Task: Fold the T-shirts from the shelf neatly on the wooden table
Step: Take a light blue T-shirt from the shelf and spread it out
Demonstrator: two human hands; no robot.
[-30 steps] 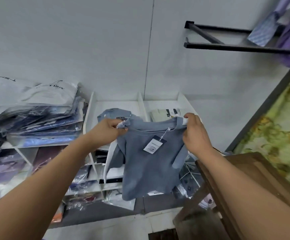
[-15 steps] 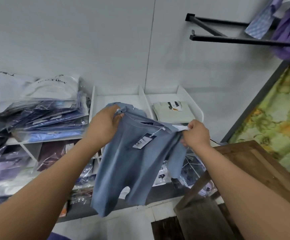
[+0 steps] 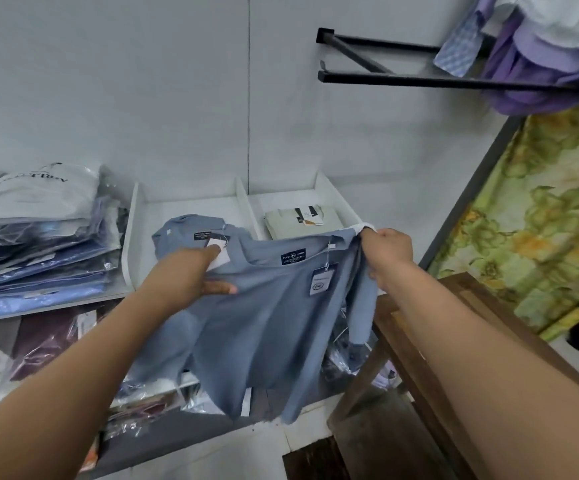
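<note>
The blue T-shirt (image 3: 267, 323) is up in the air in front of the white shelf (image 3: 191, 206), not on the wooden table (image 3: 409, 358). It is stretched btw. both hands, neck up & hem hanging down. The left hand (image 3: 191, 275) grips one shoulder: the thumb lies on the front of the cloth, but how the other fingers sit I cannot tell exactly. The right hand (image 3: 388, 251) pinches the other shoulder w/ curled fingers, near the table's far left corner. One sleeve hangs just beside the table's left edge. A paper tag (image 3: 322, 282) hangs from the neck.

On the shelf top: a folded blue shirt (image 3: 184, 230) in the left compartment, a folded beige shirt (image 3: 281, 223) in the right one. At the shelf's left end lies a pile of bagged shirts (image 3: 39, 244). Top right, purple clothes (image 3: 540, 74) hang on a black rail (image 3: 419, 79).
</note>
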